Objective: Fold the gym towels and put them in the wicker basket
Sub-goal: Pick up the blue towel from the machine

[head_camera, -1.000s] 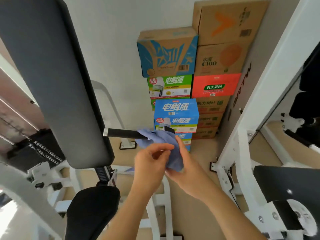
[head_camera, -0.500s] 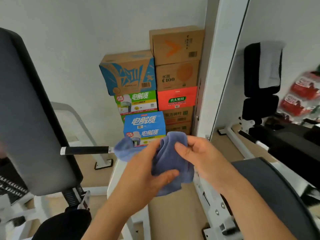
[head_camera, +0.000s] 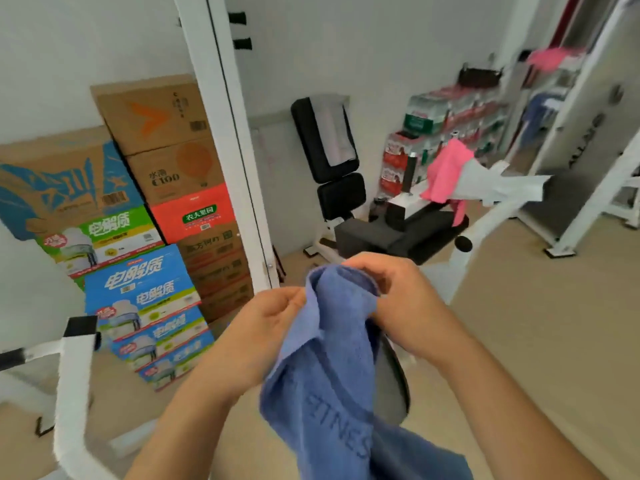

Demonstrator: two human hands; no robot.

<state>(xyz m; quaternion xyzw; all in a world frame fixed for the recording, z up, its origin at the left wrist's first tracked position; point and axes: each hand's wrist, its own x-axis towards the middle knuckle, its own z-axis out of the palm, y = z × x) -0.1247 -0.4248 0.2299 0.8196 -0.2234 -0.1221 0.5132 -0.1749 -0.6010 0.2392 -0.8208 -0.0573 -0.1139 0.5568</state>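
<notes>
Left hand [head_camera: 273, 327] and right hand [head_camera: 394, 303] each pinch the top edge of the blue towel [head_camera: 332, 375], which hangs crumpled in mid-air between them. Open tan floor [head_camera: 519, 323] lies to the right; a white post [head_camera: 228, 133] and stacked boxes [head_camera: 156, 202] crowd the left. A pink towel [head_camera: 446, 174] drapes over gym equipment beyond.

We have pulled the blue towel [head_camera: 332, 368] off the handle; it now hangs between our left hand [head_camera: 273, 327] and right hand [head_camera: 398, 306].
</notes>
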